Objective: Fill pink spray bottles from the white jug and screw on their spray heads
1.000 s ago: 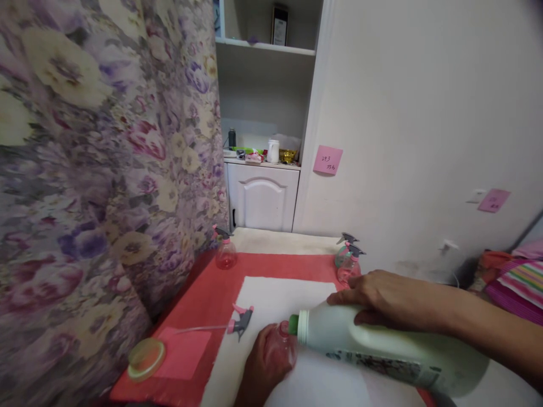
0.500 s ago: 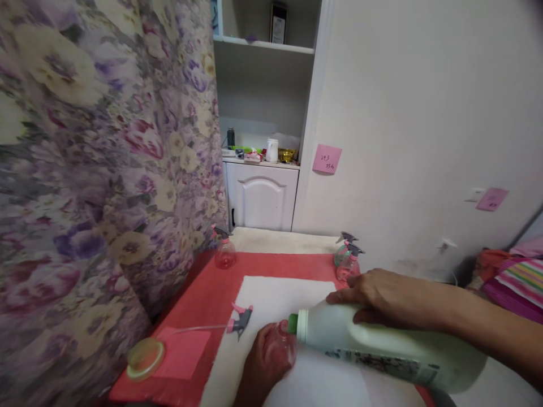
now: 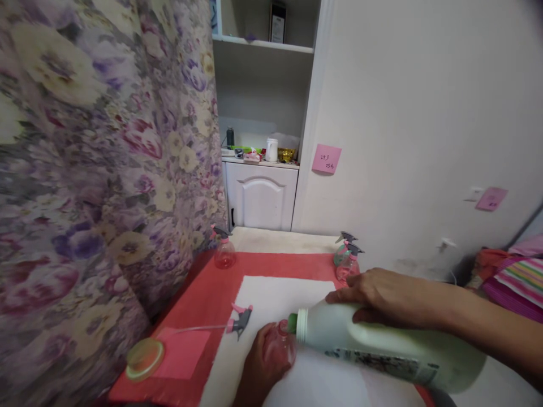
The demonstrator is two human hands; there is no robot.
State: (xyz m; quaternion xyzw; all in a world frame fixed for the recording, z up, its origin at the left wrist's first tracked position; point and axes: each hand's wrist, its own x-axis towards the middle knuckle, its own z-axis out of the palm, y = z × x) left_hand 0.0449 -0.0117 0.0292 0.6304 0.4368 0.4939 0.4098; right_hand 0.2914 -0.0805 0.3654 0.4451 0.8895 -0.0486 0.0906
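My left hand (image 3: 259, 359) is wrapped round a clear pink spray bottle (image 3: 280, 347) whose top is off. A large pale green jug (image 3: 382, 347) lies tipped almost level, with my right hand (image 3: 377, 297) closed on its handle. Its green spout (image 3: 292, 323) meets the mouth of the small bottle; whether liquid is flowing I cannot tell. To the left of my left hand lies a grey and pink spray head (image 3: 241, 322) with a long clear tube. A round pale green cap (image 3: 145, 359) rests at the table's left side.
A pink spray bottle (image 3: 224, 254) stands at the back left. Another pink bottle (image 3: 348, 267) and a green bottle (image 3: 340, 253) stand back right. A white sheet (image 3: 271, 288) covers part of the red tabletop (image 3: 199, 299). A floral curtain (image 3: 106, 169) hangs on the left.
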